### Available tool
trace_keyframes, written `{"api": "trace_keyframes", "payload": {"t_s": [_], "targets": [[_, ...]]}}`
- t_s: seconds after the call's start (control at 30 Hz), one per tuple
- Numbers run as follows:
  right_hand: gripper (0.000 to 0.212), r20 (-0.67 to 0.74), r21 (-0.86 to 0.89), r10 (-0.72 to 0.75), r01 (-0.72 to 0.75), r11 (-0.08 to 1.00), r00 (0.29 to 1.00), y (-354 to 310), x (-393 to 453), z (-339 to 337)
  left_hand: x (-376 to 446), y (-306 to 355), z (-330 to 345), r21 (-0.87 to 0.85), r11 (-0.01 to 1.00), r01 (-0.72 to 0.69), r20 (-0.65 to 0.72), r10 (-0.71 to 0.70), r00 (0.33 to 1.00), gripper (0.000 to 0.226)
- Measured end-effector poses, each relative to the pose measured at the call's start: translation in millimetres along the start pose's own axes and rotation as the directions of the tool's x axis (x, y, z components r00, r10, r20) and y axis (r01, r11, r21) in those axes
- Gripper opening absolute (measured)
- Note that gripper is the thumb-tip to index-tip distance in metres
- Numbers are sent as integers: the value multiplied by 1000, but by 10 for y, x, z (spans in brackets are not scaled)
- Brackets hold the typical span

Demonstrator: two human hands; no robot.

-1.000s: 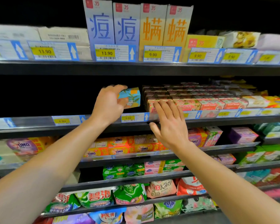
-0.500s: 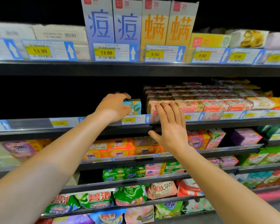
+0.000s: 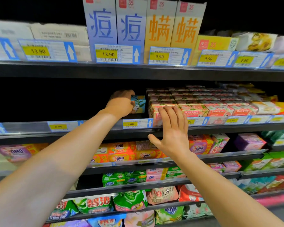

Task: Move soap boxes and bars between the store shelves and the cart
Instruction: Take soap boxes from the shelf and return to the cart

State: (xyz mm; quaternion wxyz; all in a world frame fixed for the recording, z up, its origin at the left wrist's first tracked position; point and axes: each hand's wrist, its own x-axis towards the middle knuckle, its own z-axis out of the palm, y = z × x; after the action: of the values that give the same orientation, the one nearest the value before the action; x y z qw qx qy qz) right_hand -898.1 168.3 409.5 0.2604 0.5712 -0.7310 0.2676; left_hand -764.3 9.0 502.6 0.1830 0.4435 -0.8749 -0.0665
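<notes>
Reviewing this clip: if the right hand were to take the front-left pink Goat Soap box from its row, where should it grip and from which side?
Grip the pink Goat Soap box across its short width, thumb on the left face, fingers on top. Come from the front-left: that side faces an open gap, while boxes pack its right. The right hand already lies over it.

Soap aisle colours: blue, pink, orange and green against black shelving.

The small cardboard soap box (image 3: 138, 104) is light blue with a green leaf print and an orange corner. The stacked cardboard soap boxes (image 3: 195, 110) beside it are pink and cream with white lettering. Tall upright cartons at the top shelf's middle run pale blue (image 3: 116, 22), then pale orange (image 3: 174, 23). Price tags (image 3: 116, 54) are white with yellow patches and blue arrow ends. The lower shelf's wrapped bars (image 3: 121, 153) are orange.
</notes>
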Motion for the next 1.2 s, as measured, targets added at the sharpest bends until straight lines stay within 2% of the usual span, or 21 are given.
{"api": "trace_keyframes", "payload": {"t_s": [0.3, 0.5, 0.63, 0.77, 0.87, 1.03, 1.2], "targets": [[92, 22, -19, 10, -9, 1000, 1000, -23, 0, -23, 43, 88, 24, -46, 999, 13, 17, -12, 1000, 49], [91, 121, -62, 35, -28, 998, 992, -64, 36, -136, -22, 40, -27, -63, 997, -47, 44, 50, 998, 62], [89, 141, -55, 63, -56, 997, 988, -160, 45, -277, -277, -23, -103, -40, 997, -74, -25, 73, 997, 61], [90, 112, 1, 47, -48, 999, 993, -351, -39, -444, -804, -79, -143, 24, 986, -164, -168, 166, 972, 60], [89, 149, 13, 3, -5, 1000, 989, -499, -272, -552, -1289, -176, -121, 37, 979, -202, -206, 205, 957, 58], [89, 246, 77, -64, 46, 996, 967, -768, -912, -690, -2270, -373, 19, -2, 997, -80, -90, 80, 993, 60], [90, 410, 163, -187, 130, 978, 893, -1258, -1764, -680, -3383, -695, 249, 36, 998, 46, 23, -46, 999, 61]]}}
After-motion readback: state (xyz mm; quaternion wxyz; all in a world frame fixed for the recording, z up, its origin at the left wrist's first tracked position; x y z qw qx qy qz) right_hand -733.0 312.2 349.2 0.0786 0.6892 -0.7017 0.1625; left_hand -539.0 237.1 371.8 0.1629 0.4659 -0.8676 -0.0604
